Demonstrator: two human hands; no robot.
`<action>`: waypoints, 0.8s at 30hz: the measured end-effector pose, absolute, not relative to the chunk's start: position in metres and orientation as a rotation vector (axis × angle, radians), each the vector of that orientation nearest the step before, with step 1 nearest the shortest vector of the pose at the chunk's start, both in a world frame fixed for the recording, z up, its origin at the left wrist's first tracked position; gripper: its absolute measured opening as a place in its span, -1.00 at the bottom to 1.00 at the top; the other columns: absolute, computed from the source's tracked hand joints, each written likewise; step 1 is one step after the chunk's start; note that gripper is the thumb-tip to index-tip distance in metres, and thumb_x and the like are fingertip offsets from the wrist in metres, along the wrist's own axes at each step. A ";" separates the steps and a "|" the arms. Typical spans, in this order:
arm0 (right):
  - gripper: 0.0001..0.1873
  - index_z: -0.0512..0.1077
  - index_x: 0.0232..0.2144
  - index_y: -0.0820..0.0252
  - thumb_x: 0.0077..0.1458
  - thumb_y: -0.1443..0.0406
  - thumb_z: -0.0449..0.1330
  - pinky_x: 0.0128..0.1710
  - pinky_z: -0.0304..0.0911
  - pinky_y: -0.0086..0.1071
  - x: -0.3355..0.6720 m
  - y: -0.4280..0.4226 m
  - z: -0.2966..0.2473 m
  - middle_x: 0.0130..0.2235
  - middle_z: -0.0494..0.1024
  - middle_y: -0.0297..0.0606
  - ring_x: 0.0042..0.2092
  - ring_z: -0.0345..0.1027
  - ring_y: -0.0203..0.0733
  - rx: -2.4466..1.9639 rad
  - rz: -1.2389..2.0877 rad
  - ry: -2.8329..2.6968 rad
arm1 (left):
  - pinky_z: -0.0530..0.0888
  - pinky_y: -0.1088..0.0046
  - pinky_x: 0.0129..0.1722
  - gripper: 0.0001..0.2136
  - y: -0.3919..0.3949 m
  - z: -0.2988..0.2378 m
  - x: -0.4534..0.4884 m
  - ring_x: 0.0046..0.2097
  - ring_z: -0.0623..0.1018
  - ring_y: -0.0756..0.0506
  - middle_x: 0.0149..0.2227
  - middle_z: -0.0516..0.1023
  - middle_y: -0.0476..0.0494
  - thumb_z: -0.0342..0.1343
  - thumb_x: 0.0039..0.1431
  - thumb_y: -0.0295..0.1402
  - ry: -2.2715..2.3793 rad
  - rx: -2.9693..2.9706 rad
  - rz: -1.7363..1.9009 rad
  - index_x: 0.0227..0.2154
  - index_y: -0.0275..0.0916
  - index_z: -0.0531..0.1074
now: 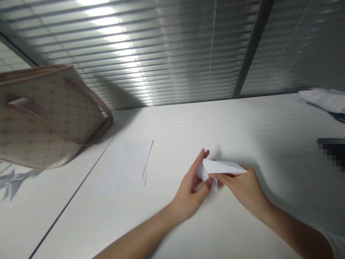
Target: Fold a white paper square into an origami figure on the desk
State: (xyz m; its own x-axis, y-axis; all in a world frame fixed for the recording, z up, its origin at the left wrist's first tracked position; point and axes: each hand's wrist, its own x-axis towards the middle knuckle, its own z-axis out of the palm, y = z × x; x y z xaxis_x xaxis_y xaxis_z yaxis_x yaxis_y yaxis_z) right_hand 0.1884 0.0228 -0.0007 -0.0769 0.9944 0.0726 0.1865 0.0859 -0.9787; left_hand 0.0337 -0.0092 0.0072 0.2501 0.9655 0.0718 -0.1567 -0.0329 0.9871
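Note:
A folded piece of white paper (219, 167) is held just above the white table (215, 122), between both hands. My left hand (190, 192) grips its left end, thumb below and fingers curled behind the fold. My right hand (242, 187) pinches the paper's lower edge from the right, fingers pressed together along the crease. The paper narrows to a point toward the right.
A few flat white sheets (126, 167) lie on the table to the left of my hands. A beige patterned handbag (45, 115) with pink straps stands at the far left. More papers (323, 99) lie at the far right edge. Window blinds (172, 50) run behind the table.

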 end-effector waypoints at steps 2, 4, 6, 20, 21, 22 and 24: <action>-0.73 0.50 -0.60 0.19 -0.09 0.12 0.34 -0.65 0.27 -0.36 0.190 0.020 -0.002 -0.64 0.50 -0.33 -0.61 0.35 -0.20 -1.263 1.035 -1.475 | 0.24 0.28 0.17 -0.46 -0.009 0.007 0.034 0.23 0.28 -0.21 0.34 0.06 -0.17 0.05 0.29 -0.37 0.904 1.270 1.123 0.28 -0.01 0.05; -0.71 0.43 -0.66 0.16 -0.13 0.13 0.38 -0.63 0.21 -0.38 0.194 0.020 -0.001 -0.67 0.43 -0.37 -0.62 0.26 -0.27 -1.255 0.960 -1.525 | 0.27 0.27 0.15 -0.50 -0.008 0.007 0.033 0.20 0.31 -0.22 0.32 0.12 -0.18 0.04 0.29 -0.36 0.929 1.269 1.144 0.26 -0.04 0.11; -0.62 0.30 -0.71 0.13 -0.18 0.17 0.42 -0.59 0.15 -0.39 0.202 0.022 0.002 -0.68 0.30 -0.43 -0.60 0.14 -0.33 -1.214 0.780 -1.607 | 0.26 0.25 0.16 -0.54 -0.006 0.007 0.032 0.19 0.32 -0.23 0.29 0.16 -0.19 0.03 0.29 -0.35 0.981 1.261 1.174 0.23 -0.07 0.15; -0.81 0.49 -0.23 0.20 0.06 0.45 0.28 -0.22 0.39 -0.23 0.210 0.035 0.015 -0.31 0.62 -0.24 -0.24 0.47 -0.17 -0.576 0.251 -1.956 | 0.34 0.32 -0.01 -0.60 -0.003 0.009 0.031 0.02 0.42 -0.17 0.13 0.41 -0.19 0.05 0.24 -0.37 1.140 1.250 1.067 0.15 -0.19 0.31; -0.81 0.50 -0.24 0.20 0.05 0.45 0.29 -0.23 0.40 -0.23 0.211 0.035 0.015 -0.32 0.62 -0.25 -0.25 0.47 -0.17 -0.571 0.239 -1.954 | 0.34 0.32 -0.03 -0.61 -0.003 0.010 0.031 -0.03 0.44 -0.16 0.09 0.44 -0.18 0.06 0.23 -0.37 1.141 1.241 1.052 0.13 -0.19 0.33; -0.81 0.51 -0.24 0.21 0.04 0.45 0.30 -0.24 0.40 -0.23 0.212 0.035 0.016 -0.33 0.62 -0.25 -0.24 0.47 -0.17 -0.564 0.229 -1.954 | 0.34 0.33 -0.04 -0.62 -0.003 0.011 0.031 -0.07 0.45 -0.14 0.06 0.46 -0.17 0.07 0.22 -0.37 1.142 1.230 1.041 0.11 -0.19 0.35; -0.79 0.51 -0.21 0.23 0.05 0.46 0.29 -0.23 0.41 -0.23 0.215 0.036 0.017 -0.30 0.63 -0.21 -0.22 0.46 -0.16 -0.555 0.221 -1.968 | 0.34 0.33 -0.07 -0.63 -0.002 0.011 0.031 -0.11 0.44 -0.13 0.02 0.49 -0.16 0.09 0.21 -0.37 1.139 1.199 1.034 0.09 -0.19 0.38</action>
